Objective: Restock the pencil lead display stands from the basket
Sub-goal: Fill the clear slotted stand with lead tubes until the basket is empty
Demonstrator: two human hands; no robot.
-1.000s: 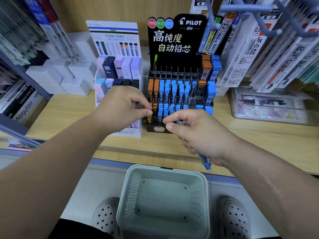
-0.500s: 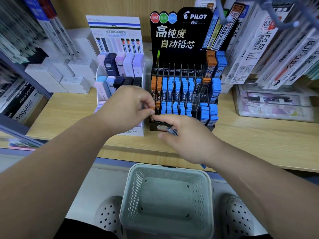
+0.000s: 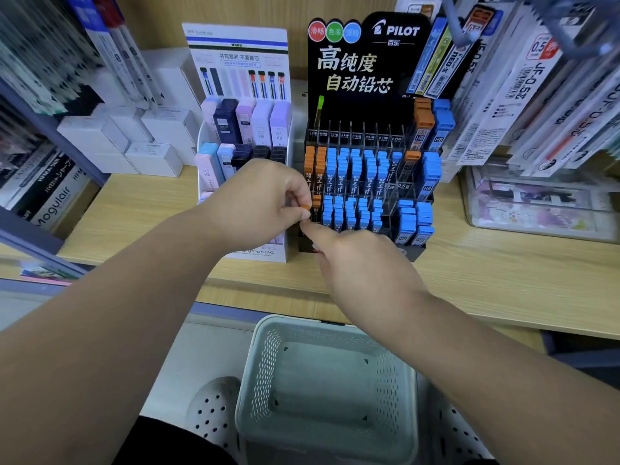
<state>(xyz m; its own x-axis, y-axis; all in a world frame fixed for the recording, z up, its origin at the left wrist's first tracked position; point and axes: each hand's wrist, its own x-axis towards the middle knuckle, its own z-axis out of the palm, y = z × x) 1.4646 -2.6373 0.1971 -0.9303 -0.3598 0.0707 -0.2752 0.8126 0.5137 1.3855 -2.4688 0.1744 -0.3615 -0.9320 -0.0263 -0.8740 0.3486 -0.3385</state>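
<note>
The left hand [image 3: 265, 204] was found pinching an orange-capped lead case [image 3: 305, 207] between thumb and forefinger, held at the front-left corner of the black display stand [image 3: 369, 95], just beside the orange column of the lowest tier. This grip and position were unchanged from half a second before. The right hand [image 3: 365, 263] was noted to have been brought up and to the left since then. Its index finger [image 3: 310, 229] was extended until the tip lay just beneath the left thumb, against the stand's front-left edge, with the remaining fingers curled under. A blue-capped case seen protruding below the right hand a second earlier was no longer visible, and whether anything was still held in that palm could not be told. Rows of blue-capped cases [image 3: 349, 213] were recorded in the stand's middle and front tiers. The white display stand [image 3: 235, 62] stood just beside it on the left, both on the wooden surface [image 3: 486, 273]. The basket [image 3: 260, 374] was observed below the surface's front edge, as before.
</note>
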